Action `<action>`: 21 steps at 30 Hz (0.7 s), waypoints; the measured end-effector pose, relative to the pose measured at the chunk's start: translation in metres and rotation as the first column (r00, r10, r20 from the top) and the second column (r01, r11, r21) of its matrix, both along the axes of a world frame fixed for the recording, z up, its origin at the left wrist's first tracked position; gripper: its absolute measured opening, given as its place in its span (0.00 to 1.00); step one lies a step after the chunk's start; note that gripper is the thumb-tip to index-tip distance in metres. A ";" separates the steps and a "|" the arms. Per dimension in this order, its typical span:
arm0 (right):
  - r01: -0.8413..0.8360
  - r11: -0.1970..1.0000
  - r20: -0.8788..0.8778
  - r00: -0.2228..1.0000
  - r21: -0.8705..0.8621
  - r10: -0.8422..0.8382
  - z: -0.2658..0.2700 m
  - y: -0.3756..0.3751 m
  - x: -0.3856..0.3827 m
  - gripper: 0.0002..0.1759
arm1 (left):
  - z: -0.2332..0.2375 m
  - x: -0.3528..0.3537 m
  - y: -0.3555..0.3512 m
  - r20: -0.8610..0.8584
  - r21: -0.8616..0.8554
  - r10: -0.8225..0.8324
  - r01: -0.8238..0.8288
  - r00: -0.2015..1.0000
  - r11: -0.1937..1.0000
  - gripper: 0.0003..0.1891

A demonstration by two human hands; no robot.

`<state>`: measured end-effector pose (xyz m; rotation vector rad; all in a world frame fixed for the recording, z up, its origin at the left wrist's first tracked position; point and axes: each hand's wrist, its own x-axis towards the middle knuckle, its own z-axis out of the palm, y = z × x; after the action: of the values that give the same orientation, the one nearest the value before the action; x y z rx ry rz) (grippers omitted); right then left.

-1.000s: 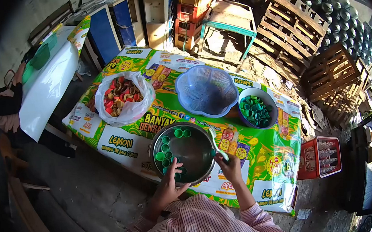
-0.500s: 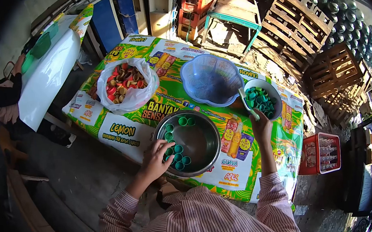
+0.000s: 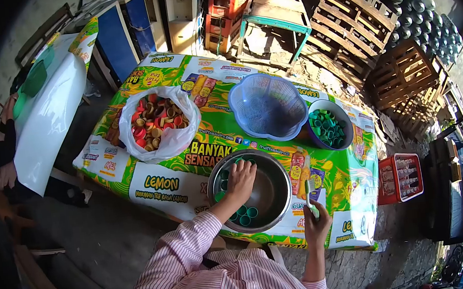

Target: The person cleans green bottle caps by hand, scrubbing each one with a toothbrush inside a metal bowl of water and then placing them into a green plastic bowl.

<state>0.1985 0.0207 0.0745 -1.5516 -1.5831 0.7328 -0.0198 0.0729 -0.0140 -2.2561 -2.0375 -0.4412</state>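
My left hand [image 3: 239, 182] reaches into a round steel basin [image 3: 288, 206], its fingers stretched toward the far wall. Several green bottle caps [image 3: 244, 215] lie in the basin, some partly covered by this hand. Whether its fingertips touch a cap is hidden. To the right of the basin, my right hand [image 3: 318, 225] is closed around a slim pale green and white tool [image 3: 309, 198] pointing away from me. Its exact kind is not clear.
A white plastic bag [image 3: 187, 115] holds red and brown caps. Behind the steel basin stand a blue basket [image 3: 266, 102] and a bowl [image 3: 341, 111] of green caps. A red crate [image 3: 399, 178] stands right of the table. At far left, a person's hand [image 3: 8, 107] is near another table.
My left hand has moved from the basin's near left side toward its far wall. My right hand has come back from the bowl of green caps toward me, still gripping the tool.
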 end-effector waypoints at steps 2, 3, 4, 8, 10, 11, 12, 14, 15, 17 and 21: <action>0.015 1.000 0.007 1.000 -0.012 -0.015 -0.008 -0.007 0.003 0.12 | -0.002 0.001 -0.002 0.001 -0.004 -0.010 0.010 1.000 1.000 0.19; 0.017 1.000 0.007 1.000 -0.017 -0.017 -0.005 -0.010 0.003 0.12 | 0.002 0.000 -0.001 -0.013 0.007 -0.009 0.009 1.000 1.000 0.18; 0.005 0.999 -0.018 1.000 -0.036 -0.006 -0.001 -0.015 0.001 0.12 | 0.003 0.000 -0.003 -0.030 0.014 -0.010 0.011 1.000 1.000 0.18; -0.050 0.997 -0.062 0.997 -0.062 0.047 -0.011 -0.011 0.005 0.11 | 0.002 0.001 -0.007 0.170 0.020 -0.078 0.076 0.982 0.997 0.18; -0.076 0.980 -0.014 0.997 -0.186 0.074 0.003 -0.008 0.004 0.10 | 0.006 0.004 -0.014 0.268 0.018 -0.058 0.056 0.962 0.998 0.17; -0.087 0.979 -0.019 0.996 -0.185 0.085 0.002 -0.004 0.004 0.10 | 0.008 0.005 -0.017 0.363 0.017 -0.047 0.044 0.931 0.999 0.17; -0.121 0.979 -0.051 0.992 -0.163 0.114 0.000 0.000 0.005 0.10 | 0.007 0.006 -0.019 0.361 0.017 -0.037 0.034 0.932 0.999 0.17; -0.199 0.973 -0.069 0.979 -0.118 0.191 0.000 0.008 0.006 0.11 | 0.004 0.007 -0.024 0.630 0.012 -0.026 0.023 0.776 1.000 0.12; -0.209 0.970 -0.068 0.977 -0.122 0.202 0.003 0.012 0.004 0.11 | 0.004 0.009 -0.026 0.630 0.009 -0.015 0.012 0.776 1.000 0.12; -0.274 0.947 -0.098 0.960 -0.167 0.261 0.007 0.016 0.002 0.13 | 0.003 0.011 -0.028 0.800 -0.049 0.053 -0.022 0.598 0.999 0.10; -0.400 0.898 -0.103 0.916 -0.181 0.387 -0.011 0.021 0.005 0.18 | 0.018 0.015 -0.040 0.959 -0.207 0.211 -0.039 0.192 0.977 0.10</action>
<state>0.2038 0.0413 0.0633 -1.3354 -1.8457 1.1839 -0.0052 0.0330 0.0045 -1.8848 -2.6825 -2.3432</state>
